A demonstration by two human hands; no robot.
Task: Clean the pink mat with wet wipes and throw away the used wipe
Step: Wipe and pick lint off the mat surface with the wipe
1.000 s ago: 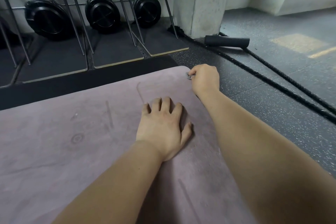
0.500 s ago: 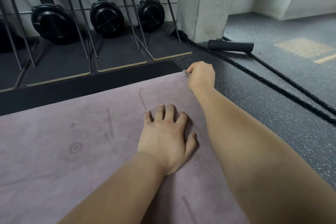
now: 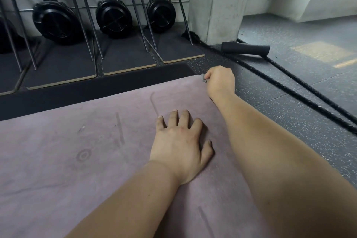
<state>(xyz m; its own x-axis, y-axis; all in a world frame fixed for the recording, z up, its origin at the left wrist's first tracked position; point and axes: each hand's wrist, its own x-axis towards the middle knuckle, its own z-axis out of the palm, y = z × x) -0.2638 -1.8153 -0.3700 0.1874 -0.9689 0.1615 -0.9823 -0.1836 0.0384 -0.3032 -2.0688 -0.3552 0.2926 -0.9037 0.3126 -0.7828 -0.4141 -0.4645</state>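
The right grip (image 3: 220, 81) is curling tight at the far right corner of the mat (image 3: 77, 170). It is pinching a small grey wad, most likely the wipe (image 3: 204, 79), of which only a scrap is peeking out between thumb and fingers. The wad is touching the mat's edge right at that corner. The left grip (image 3: 181, 147) is lying flat on the mat nearer the person, fingers spread and straight, pressing down as if steadying the mat.

Wiping looks to be under way rather than finished. The work is sitting at one corner, while the wide stretch to the left is showing several dark streaks, a faint ring mark and a pale speck or two. Whether those are dirt or printed lines, I cannot tell. Throwing the wipe away is not yet done, and no bin is showing.

The mat is lying flat on the dark speckled floor (image 3: 289, 121), filling the lower left of the view. It is looking dusty pink, matte and slightly mottled, with a rounded far corner. A black rope (image 3: 301, 91) is running across the floor to its right, well apart.
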